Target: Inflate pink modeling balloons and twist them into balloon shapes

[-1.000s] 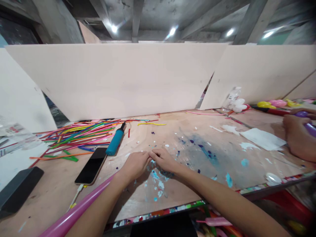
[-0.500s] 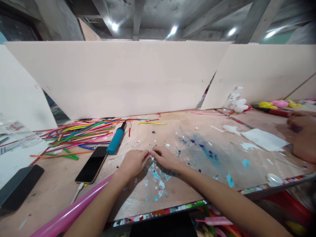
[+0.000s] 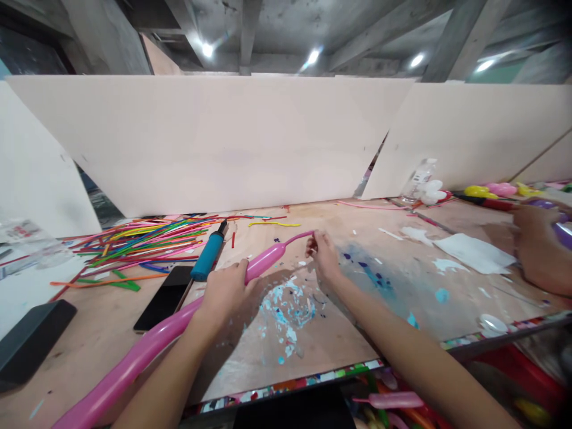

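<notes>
A long pink inflated balloon [image 3: 147, 348] runs from the lower left up to the middle of the wooden table [image 3: 339, 339]. My left hand [image 3: 223, 292] is wrapped round it near its far end. My right hand [image 3: 322, 255] pinches the balloon's thin uninflated tip [image 3: 298, 238], stretching it to the right. Both hands hover just above the paint-stained tabletop.
A blue hand pump [image 3: 209, 256], a black phone [image 3: 164, 297] and a pile of several uninflated coloured balloons [image 3: 134, 244] lie at left. A dark flat object [image 3: 29, 342] sits at far left. Another person's hand [image 3: 538, 247] holds a purple balloon at right, near white paper [image 3: 476, 251].
My hands have separated: the right one moved up and right, pulling out the balloon's tip. The left hand shifted left along the balloon, whose end has lifted into view.
</notes>
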{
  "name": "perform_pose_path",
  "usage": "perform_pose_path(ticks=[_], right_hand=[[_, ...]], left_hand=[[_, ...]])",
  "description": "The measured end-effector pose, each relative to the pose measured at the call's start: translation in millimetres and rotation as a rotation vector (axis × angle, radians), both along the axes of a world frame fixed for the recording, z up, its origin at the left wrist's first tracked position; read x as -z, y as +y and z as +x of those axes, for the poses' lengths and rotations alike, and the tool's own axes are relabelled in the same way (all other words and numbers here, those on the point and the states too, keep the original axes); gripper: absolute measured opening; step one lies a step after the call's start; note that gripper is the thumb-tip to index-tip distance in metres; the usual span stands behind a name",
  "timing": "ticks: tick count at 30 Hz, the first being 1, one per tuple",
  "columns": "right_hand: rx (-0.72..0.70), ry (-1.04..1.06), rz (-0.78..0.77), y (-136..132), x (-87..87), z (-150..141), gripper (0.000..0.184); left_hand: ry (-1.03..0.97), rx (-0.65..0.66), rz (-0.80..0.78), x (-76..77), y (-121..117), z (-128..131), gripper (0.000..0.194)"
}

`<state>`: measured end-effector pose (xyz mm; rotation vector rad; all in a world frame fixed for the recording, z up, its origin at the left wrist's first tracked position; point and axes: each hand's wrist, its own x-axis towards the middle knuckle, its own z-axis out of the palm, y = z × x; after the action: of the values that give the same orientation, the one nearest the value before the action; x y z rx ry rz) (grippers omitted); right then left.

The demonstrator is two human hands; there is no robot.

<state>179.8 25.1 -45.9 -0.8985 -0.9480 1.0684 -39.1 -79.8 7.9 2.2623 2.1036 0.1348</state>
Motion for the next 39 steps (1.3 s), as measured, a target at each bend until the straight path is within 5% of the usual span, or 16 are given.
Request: perform_pose_path(ticks=[5,7,16,27,34,39], right_hand=[[-0.505,-0.058,-0.079,-26.9,10.9,-30.3,0.059],[-0.591,-0.102,-0.124,-33.6,18.6,-39.0,0.058],[-0.424,-0.221,-0.171,-34.7,25.0,-40.2,0.047],[-0.481,-0.493,-0.128,-53.6,31.0,-51.5,0.049],[-0.495,-0.347,-0.248,-51.0,27.6,-51.4,0.046],[-0.336,-0.125,-0.25,-35.1,21.5,-41.9,0.052]], left_hand=[[0.014,0.088,0.111,10.7,2.5,3.9,0.041],[0.02,0.142,0.099,14.6,2.5,5.2,0.038],[-0.006,0.275,0.069,21.3,-1.9,16.4,0.032],[0.082,0.382,0.046,21.4,-6.5,24.5,0.032],[0.068,0.273,0.06,23.9,-1.2,21.5,0.038],[0.102,0.124,0.127,15.2,-3.9,13.0,0.042]])
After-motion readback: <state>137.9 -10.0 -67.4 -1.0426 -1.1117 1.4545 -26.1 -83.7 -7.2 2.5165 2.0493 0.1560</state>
